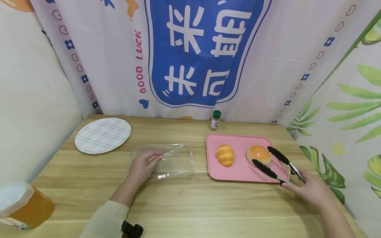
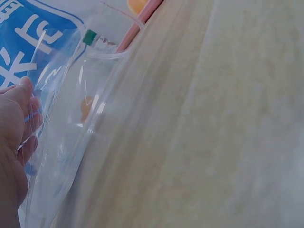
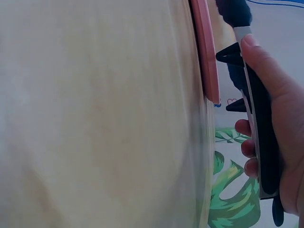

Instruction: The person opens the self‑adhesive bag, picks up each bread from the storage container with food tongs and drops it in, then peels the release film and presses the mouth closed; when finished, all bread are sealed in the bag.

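A clear plastic bag (image 1: 175, 162) is pinched between the thumb and fingers of my left hand (image 1: 145, 167), just left of the pink tray (image 1: 235, 174). In the left wrist view the transparent film (image 2: 61, 128) hangs from that hand. My right hand (image 1: 312, 191) grips black-tipped tongs (image 1: 268, 170), also seen in the right wrist view as tongs (image 3: 261, 123) lying along the palm. The tongs' spread tips stand on either side of a round bun (image 1: 258, 154) on the tray; whether they touch it, I cannot tell. A small croissant (image 1: 225, 155) lies on the tray's left half.
A checked white plate (image 1: 102, 135) sits at the table's back left. Behind the tray stands a green-capped spice jar (image 1: 215, 120). An amber-filled container with a pale lid (image 1: 32, 205) is at the front left. A printed cloth (image 1: 119, 66) hangs behind the table.
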`<action>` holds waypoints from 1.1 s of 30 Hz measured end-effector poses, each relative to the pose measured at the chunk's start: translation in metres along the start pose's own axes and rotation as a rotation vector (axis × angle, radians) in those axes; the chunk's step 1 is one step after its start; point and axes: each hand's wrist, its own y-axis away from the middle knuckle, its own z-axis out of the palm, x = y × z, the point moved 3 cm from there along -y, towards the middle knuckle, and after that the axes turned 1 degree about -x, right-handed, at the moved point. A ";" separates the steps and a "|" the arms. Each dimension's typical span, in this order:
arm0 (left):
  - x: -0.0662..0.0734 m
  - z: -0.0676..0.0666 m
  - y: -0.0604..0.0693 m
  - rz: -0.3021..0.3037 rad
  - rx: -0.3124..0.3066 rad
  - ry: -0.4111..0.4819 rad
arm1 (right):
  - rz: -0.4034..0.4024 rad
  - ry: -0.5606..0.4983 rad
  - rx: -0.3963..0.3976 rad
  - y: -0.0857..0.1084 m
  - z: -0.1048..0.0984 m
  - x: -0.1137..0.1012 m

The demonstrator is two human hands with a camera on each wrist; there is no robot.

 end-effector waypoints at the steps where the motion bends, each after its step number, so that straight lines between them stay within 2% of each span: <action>1: 0.000 0.000 0.000 0.000 0.001 0.001 | -0.004 0.012 -0.007 0.000 0.000 -0.001; 11: 0.000 0.001 0.002 0.001 0.004 0.005 | -0.003 0.025 -0.042 -0.005 0.003 -0.003; 17: 0.000 -0.001 0.002 -0.014 -0.004 0.014 | 0.011 0.040 -0.033 -0.003 0.001 -0.003; 23: -0.001 -0.001 0.002 -0.016 -0.005 0.013 | -0.016 0.044 0.005 0.000 0.000 -0.007; 28: 0.000 0.000 0.002 -0.013 -0.005 0.009 | -0.009 0.023 0.030 0.003 -0.003 -0.014; 33: 0.000 0.003 0.001 -0.007 -0.004 0.012 | -0.033 -0.023 0.049 0.003 -0.008 -0.032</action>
